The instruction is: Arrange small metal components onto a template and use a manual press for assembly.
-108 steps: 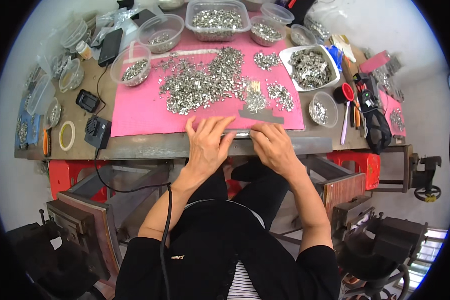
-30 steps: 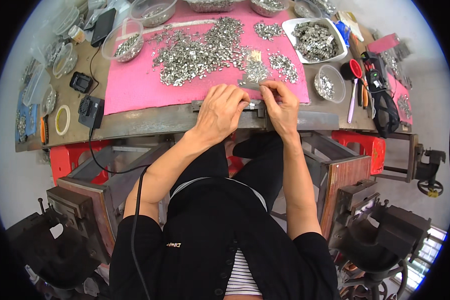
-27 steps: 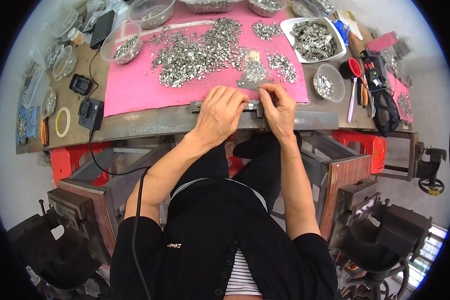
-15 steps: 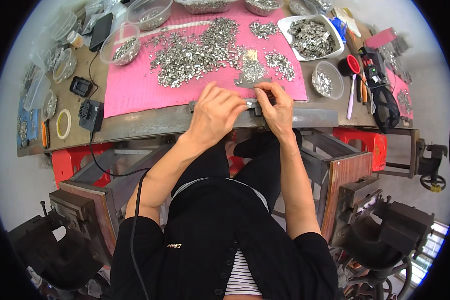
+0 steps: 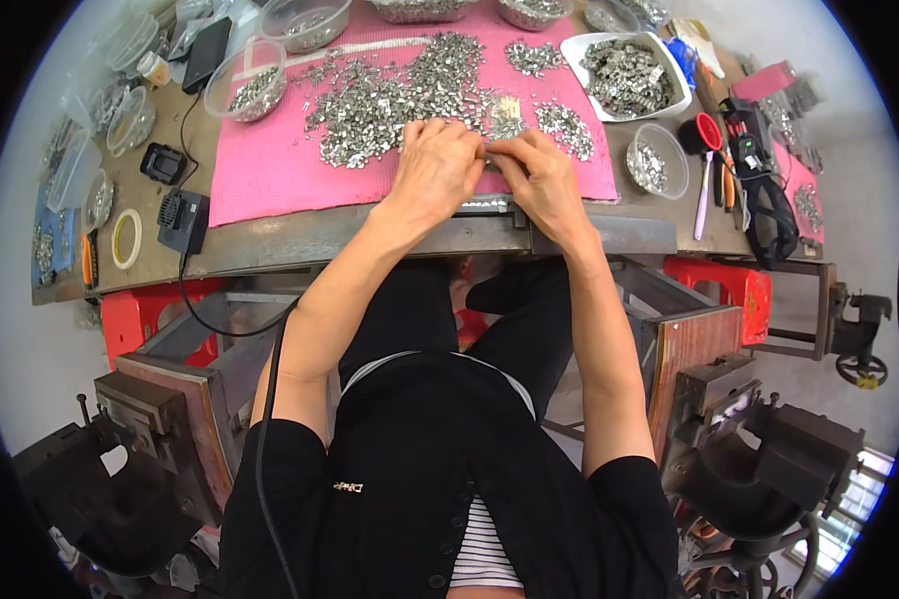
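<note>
My left hand is closed over the front edge of a large heap of small silvery metal clips, its fingertips pinched and mostly hidden. Its tips nearly meet those of my right hand, whose thumb and forefinger are also pinched. What either hand holds is too small and covered to make out. Just beyond the fingers lies a small pile of thin metal pins. Below my hands, a metal bar fixture runs along the front edge of the table, with small shiny pieces on it.
The heap lies on a pink mat. A white tray and clear tubs of metal parts surround it. A red cup and tools stand at right; a black charger and tape roll at left. Vises flank my lap.
Both hands have moved away from the bar fixture, up onto the mat, and their fingertips have come close together. The fixture, earlier partly covered by my fingers, now shows.
</note>
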{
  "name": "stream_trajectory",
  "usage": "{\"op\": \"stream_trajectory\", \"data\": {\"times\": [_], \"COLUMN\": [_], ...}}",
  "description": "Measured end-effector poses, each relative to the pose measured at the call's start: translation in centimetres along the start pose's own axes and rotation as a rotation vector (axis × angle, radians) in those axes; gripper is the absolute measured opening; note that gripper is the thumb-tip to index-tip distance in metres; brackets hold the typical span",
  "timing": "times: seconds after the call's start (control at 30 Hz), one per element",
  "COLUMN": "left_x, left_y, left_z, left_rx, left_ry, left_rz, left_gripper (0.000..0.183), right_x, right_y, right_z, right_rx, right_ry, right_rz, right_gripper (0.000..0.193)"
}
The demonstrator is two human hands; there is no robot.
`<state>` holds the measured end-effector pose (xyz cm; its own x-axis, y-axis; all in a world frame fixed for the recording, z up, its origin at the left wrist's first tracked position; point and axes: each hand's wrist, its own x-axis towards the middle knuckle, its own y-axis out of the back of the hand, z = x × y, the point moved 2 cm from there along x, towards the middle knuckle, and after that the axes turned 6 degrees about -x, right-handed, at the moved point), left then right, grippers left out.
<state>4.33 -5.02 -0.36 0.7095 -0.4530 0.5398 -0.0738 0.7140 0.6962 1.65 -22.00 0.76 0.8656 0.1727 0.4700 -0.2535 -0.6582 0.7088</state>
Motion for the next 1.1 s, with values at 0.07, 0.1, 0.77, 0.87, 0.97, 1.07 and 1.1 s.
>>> {"op": "stream_trajectory", "data": {"times": [0.07,0.1,0.77,0.87,0.97,1.07,1.1], "left_x": [-0.2,-0.3,-3.2,-3.3,-3.5,-3.7,-3.8], "left_y": [0.7,1.2,1.8,1.5,1.3,1.4,1.5], "left_z": [-0.4,-0.6,2.9,3.0,3.2,3.3,3.4], "left_rx": [-0.098,-0.196,-0.398,-0.375,-0.346,-0.303,-0.278], "left_ry": [0.055,0.109,0.066,0.046,0.022,-0.017,-0.044], "left_rz": [0.010,0.020,-0.025,-0.005,0.018,0.039,0.050], "left_gripper": [0.009,0.010,0.008,0.010,0.012,0.013,0.013], "right_x": [0.5,0.7,0.6,0.6,0.2,-1.1,-1.5], "right_y": [-0.2,-0.2,0.0,0.2,0.4,1.0,1.1], "right_z": [0.1,0.0,0.4,0.2,0.3,-0.3,-0.7], "right_rx": [-0.022,-0.077,-0.212,-0.194,-0.170,0.058,0.147], "right_ry": [0.057,0.106,0.182,0.218,0.202,-0.077,-0.140], "right_rz": [-0.011,-0.048,-0.179,-0.128,-0.094,-0.035,0.000], "right_gripper": [0.012,0.012,0.010,0.010,0.010,0.011,0.010]}}
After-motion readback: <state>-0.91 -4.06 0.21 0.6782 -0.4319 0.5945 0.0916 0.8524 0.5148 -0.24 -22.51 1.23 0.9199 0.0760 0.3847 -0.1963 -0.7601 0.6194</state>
